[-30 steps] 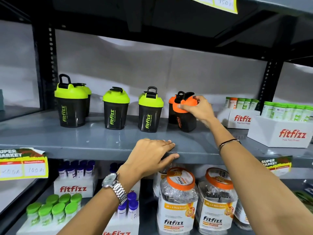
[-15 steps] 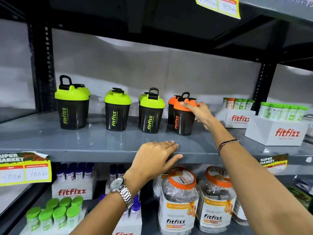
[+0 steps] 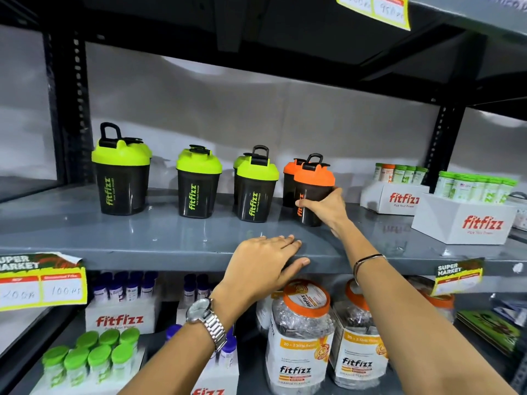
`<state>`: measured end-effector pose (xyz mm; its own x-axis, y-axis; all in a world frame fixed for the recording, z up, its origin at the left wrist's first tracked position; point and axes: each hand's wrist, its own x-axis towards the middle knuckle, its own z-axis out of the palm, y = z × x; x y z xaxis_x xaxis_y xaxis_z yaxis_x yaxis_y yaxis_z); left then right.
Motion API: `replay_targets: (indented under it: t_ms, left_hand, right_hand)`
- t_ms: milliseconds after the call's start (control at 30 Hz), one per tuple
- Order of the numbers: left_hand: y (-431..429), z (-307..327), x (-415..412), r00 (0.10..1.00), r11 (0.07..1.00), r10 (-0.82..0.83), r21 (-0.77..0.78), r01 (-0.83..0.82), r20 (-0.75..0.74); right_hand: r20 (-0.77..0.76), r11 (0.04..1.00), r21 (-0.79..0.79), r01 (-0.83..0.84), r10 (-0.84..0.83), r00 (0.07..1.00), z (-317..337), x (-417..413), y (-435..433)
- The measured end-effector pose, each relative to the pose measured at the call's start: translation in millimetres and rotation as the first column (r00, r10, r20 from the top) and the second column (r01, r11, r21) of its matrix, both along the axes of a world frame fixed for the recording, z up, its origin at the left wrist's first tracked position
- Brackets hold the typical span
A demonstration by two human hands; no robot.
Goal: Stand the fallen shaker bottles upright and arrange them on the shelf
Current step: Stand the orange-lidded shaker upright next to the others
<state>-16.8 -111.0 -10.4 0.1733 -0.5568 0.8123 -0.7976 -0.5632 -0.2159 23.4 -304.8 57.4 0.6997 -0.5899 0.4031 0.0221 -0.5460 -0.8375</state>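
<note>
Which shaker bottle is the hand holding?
The front orange-lidded shaker, rightmost in the row; the right hand wraps its black body. The green-lidded ones stand untouched.

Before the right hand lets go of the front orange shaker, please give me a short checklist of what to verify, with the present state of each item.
1. Front orange shaker stands upright: ok.
2. Its base sits flat on the shelf: cannot tell, the right hand covers the lower body.
3. Logo faces the front like the green shakers: cannot tell, the hand hides most of the print.
4. Gap to the nearest green shaker: ok, they do not touch.
5. Second orange shaker behind is upright: ok, though mostly hidden.
6. Left hand is clear of the bottles: ok, it rests on the shelf edge.
</note>
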Motion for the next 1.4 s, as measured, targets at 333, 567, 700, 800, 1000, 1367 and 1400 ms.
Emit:
replay_targets:
  t_ms: [333, 567, 700, 800, 1000, 1367, 1400]
  left_hand:
    - [0.1, -0.6, -0.7, 1.000, 1.000, -0.012, -0.004, 0.012, -0.007]
    - [0.3, -1.0, -0.4, 0.999, 1.000, -0.006, 0.010, 0.006, -0.036]
    - [0.4, -0.8, -0.1, 0.999, 1.000, -0.005, 0.015, 0.005, -0.043]
    - [0.5, -0.7, -0.1, 0.999, 1.000, -0.009, 0.020, 0.010, -0.048]
    - [-0.5, -0.9, 1.0, 0.999, 1.000, -0.013, 0.025, 0.014, -0.052]
    - [3.1, 3.4, -3.5, 0.994, 0.999, -0.044, 0.023, 0.046, -0.102]
    - [5.3, 10.6, -8.9, 0.987, 0.999, -0.039, -0.013, 0.037, -0.155]
  right_hand:
    - [-0.084, 0.987, 0.112, -0.113, 0.123, 0.989, 2.9, -4.6, -1.8]
    - [-0.071, 0.994, 0.090, -0.056, 0.062, 0.996, 0.1, -0.2, -2.2]
    - [-0.079, 0.987, 0.120, -0.104, 0.114, 0.990, 0.8, -0.3, 0.0]
    - [-0.109, 0.997, 0.061, -0.054, 0.060, 0.992, -1.7, -1.4, 3.4]
    - [-0.128, 0.999, 0.036, -0.010, 0.015, 0.992, -3.2, 0.1, 1.7]
    - [-0.146, 1.000, -0.010, 0.000, -0.001, 0.989, -6.6, -9.6, 6.2]
    - [-0.150, 1.000, -0.016, -0.003, 0.001, 0.989, -7.3, -9.2, 5.6]
